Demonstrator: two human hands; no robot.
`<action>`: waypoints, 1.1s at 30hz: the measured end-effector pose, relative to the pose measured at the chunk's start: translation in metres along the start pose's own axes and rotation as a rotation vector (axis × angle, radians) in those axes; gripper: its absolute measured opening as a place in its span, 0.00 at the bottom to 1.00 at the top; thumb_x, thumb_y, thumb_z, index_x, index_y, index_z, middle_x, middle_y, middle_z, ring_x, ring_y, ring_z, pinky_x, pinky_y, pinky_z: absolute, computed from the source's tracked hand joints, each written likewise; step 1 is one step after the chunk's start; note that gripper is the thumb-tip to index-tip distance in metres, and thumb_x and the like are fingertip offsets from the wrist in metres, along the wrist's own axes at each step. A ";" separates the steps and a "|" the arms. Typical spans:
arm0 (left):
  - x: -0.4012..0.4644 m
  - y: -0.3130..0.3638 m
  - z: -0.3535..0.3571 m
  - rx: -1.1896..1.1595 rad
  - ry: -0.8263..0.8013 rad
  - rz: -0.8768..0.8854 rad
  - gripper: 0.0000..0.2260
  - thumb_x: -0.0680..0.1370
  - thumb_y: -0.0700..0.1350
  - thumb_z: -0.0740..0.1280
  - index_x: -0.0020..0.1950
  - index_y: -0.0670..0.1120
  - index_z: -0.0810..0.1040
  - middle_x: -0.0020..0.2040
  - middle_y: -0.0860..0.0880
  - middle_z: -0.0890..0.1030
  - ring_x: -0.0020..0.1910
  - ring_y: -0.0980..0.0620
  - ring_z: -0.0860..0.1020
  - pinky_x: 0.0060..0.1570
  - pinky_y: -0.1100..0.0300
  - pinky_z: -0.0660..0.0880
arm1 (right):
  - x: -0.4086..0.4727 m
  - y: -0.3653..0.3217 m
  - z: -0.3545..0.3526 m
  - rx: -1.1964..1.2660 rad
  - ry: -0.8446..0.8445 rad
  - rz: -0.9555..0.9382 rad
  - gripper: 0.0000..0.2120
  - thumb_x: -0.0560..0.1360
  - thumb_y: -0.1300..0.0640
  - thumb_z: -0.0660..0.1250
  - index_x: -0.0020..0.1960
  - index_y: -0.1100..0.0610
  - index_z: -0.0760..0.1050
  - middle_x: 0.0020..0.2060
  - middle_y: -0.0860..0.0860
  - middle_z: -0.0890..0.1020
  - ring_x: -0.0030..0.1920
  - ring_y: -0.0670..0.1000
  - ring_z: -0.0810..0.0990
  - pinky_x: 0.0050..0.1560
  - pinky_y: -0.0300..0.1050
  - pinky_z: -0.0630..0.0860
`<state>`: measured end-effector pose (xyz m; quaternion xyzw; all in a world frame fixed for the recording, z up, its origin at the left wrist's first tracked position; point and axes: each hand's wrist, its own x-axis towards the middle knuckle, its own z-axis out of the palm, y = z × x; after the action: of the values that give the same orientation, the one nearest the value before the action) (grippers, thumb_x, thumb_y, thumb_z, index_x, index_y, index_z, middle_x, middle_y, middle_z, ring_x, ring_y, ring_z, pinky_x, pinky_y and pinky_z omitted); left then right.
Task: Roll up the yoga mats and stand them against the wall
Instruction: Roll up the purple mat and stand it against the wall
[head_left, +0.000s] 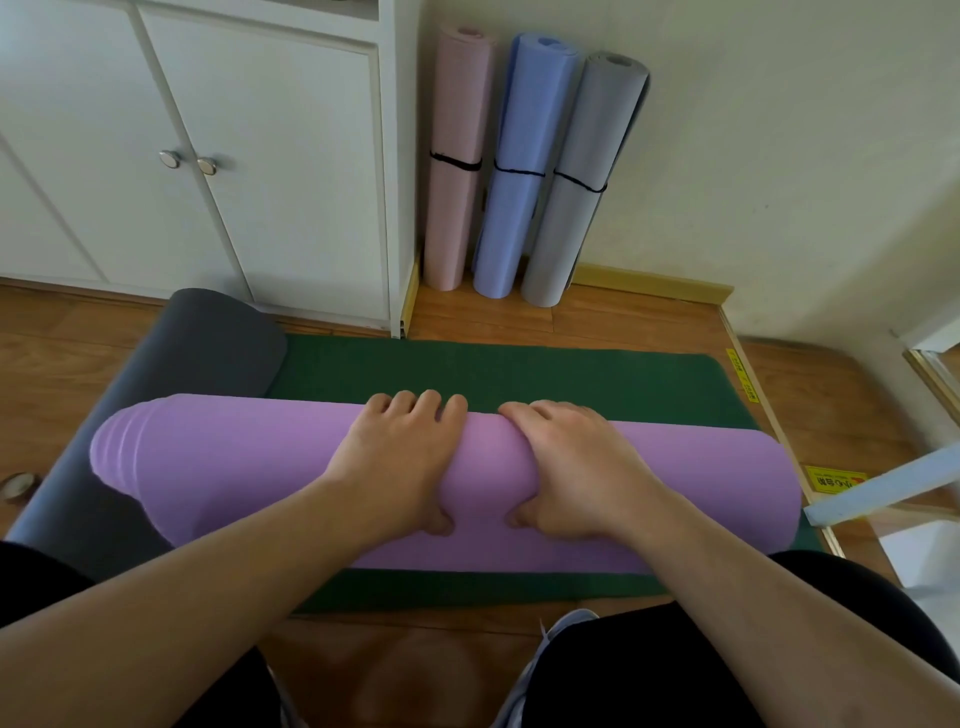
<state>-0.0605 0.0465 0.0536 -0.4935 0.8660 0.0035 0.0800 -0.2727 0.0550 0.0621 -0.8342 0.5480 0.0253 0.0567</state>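
1. writing: we see two small yellow stickers on the floor trim at the right and a larger yellow label with red marks nearer us — none of the characters are sharp enough to read.
2. the purple mat lies rolled across the flat green mat, its left end telescoped into stepped layers.
3. our left hand and right hand sit side by side on the middle of the roll, fingers curled over its far side and thumbs tucked under the near side, clamped on it.
4. a dark grey mat lies at the left, passing under the purple roll; we cannot see its near end.
5. against the wall stand a pink mat, a blue mat and a grey mat, each rolled and bound with a black band.
6. a white cabinet with two round knobs stands left of them.
7. hard to make out — a round object at the left edge and a pale blue bar at the right, both cut off.
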 end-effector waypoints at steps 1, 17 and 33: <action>0.000 0.003 0.002 0.011 0.008 -0.009 0.45 0.65 0.67 0.77 0.73 0.49 0.63 0.66 0.49 0.74 0.63 0.45 0.75 0.66 0.48 0.72 | 0.000 0.000 0.001 0.016 -0.010 -0.001 0.49 0.62 0.34 0.81 0.77 0.47 0.65 0.66 0.47 0.77 0.66 0.53 0.76 0.68 0.51 0.73; 0.002 -0.004 0.006 -0.001 -0.021 0.029 0.55 0.62 0.72 0.77 0.79 0.49 0.58 0.71 0.49 0.71 0.68 0.44 0.72 0.70 0.45 0.69 | 0.000 -0.004 0.007 -0.045 0.009 0.001 0.49 0.63 0.37 0.78 0.78 0.48 0.63 0.68 0.48 0.76 0.66 0.55 0.76 0.68 0.52 0.73; 0.004 -0.014 0.003 -0.053 -0.026 0.053 0.55 0.60 0.72 0.77 0.79 0.50 0.59 0.71 0.51 0.70 0.68 0.46 0.72 0.70 0.47 0.70 | 0.001 -0.001 0.004 -0.076 -0.003 0.019 0.50 0.61 0.34 0.79 0.77 0.48 0.62 0.67 0.48 0.75 0.66 0.54 0.76 0.68 0.52 0.73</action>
<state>-0.0502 0.0362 0.0507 -0.4724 0.8772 0.0350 0.0780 -0.2713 0.0548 0.0580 -0.8305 0.5543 0.0481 0.0255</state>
